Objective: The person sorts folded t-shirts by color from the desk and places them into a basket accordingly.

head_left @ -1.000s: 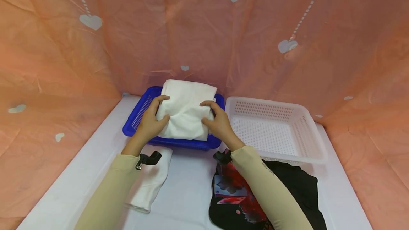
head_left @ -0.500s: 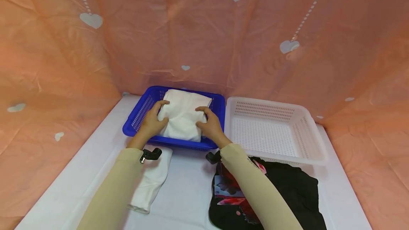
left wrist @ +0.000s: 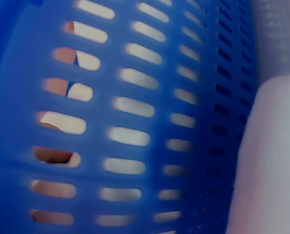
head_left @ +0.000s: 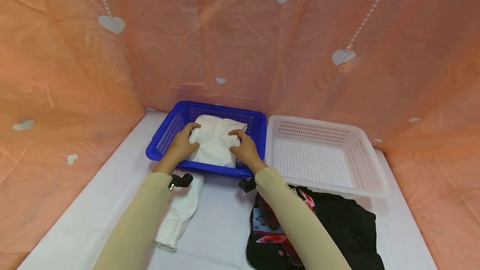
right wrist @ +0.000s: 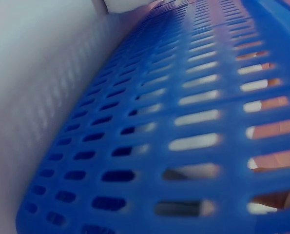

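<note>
A folded white cloth (head_left: 216, 138) lies inside the blue basket (head_left: 157, 145) in the head view. My left hand (head_left: 181, 144) grips its left side, fingers bent over the edge and thumb nearer the front. On the opposite side my right hand (head_left: 245, 149) holds the cloth the same way. Both wrists pass over the basket's front rim. Neither hand shows in the wrist views. There, the slotted blue wall (left wrist: 130, 97) fills most of the left one, and the same basket's wall (right wrist: 193, 97) fills the right one.
A white basket (head_left: 363, 166) stands right beside the blue one. Under my left forearm lies another folded white cloth (head_left: 180, 220). A black garment with a red floral print (head_left: 348, 220) is at the front right, partly under my right sleeve. An orange curtain (head_left: 240, 45) surrounds the table.
Both hands have lowered the folded white cloth into the blue basket, and more of the basket's back wall shows. The right hand has shifted slightly left.
</note>
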`<state>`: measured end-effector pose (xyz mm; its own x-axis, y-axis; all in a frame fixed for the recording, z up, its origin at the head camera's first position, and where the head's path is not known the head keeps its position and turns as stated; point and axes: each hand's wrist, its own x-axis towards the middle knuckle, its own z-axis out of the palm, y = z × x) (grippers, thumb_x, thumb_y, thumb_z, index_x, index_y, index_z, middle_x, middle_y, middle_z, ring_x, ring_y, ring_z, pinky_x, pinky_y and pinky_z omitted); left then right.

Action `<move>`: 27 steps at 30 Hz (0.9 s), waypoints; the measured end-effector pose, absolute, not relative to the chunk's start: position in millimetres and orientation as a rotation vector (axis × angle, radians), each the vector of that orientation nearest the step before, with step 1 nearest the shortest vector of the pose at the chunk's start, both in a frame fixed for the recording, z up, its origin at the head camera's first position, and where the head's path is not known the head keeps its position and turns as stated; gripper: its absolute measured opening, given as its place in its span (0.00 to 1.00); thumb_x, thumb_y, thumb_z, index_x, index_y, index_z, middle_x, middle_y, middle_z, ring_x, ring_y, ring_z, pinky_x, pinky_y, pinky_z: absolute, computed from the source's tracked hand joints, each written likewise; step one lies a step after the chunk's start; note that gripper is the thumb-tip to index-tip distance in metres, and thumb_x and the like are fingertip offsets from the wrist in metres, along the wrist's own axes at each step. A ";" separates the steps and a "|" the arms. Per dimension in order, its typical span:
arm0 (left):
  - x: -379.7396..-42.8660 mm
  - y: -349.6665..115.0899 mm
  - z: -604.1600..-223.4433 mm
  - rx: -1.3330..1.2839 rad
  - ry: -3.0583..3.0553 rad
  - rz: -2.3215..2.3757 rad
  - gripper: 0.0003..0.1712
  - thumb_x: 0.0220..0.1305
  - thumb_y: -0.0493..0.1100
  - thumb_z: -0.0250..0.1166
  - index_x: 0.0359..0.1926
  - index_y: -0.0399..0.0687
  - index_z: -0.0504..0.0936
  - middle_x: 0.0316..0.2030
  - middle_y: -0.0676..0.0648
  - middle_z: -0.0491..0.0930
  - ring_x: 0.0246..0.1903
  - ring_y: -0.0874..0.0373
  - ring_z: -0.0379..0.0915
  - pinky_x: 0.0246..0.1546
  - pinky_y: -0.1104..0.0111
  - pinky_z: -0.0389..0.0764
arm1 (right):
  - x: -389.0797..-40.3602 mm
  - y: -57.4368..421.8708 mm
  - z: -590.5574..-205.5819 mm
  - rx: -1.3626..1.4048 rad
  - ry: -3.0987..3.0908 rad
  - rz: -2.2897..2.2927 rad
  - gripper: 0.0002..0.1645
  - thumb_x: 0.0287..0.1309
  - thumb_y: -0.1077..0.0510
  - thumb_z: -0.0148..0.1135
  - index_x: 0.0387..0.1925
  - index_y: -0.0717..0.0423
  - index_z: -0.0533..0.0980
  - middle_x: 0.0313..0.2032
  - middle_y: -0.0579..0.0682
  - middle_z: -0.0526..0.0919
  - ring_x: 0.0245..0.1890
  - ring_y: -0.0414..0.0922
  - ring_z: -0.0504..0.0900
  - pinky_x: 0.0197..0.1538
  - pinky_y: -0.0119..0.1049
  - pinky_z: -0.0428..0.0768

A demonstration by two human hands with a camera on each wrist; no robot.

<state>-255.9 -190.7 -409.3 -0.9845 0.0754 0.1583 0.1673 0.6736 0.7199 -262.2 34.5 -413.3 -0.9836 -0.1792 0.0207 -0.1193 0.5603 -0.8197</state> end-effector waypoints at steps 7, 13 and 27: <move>-259.7 -190.0 -408.3 -0.190 -2.924 -1.129 0.32 0.56 0.32 0.61 0.62 0.48 0.66 0.64 0.31 0.67 0.61 0.37 0.66 0.58 0.46 0.69 | -264.9 33.4 -415.4 -0.230 2.704 -1.369 0.27 0.54 0.67 0.62 0.56 0.45 0.75 0.63 0.56 0.73 0.51 0.52 0.73 0.32 0.33 0.71; -262.5 -191.1 -409.8 -0.120 -2.984 -1.101 0.31 0.55 0.30 0.58 0.62 0.45 0.68 0.61 0.32 0.70 0.60 0.38 0.67 0.57 0.47 0.69 | -265.5 32.5 -416.3 -0.214 2.701 -1.267 0.28 0.54 0.68 0.61 0.56 0.47 0.74 0.59 0.56 0.75 0.47 0.51 0.74 0.37 0.37 0.74; -260.2 -189.5 -405.0 0.226 -3.152 -0.936 0.31 0.55 0.31 0.53 0.62 0.44 0.70 0.60 0.32 0.71 0.54 0.40 0.69 0.57 0.49 0.70 | -264.5 27.1 -423.2 -0.252 2.727 -0.773 0.35 0.47 0.67 0.67 0.59 0.54 0.70 0.56 0.60 0.77 0.55 0.54 0.73 0.57 0.47 0.73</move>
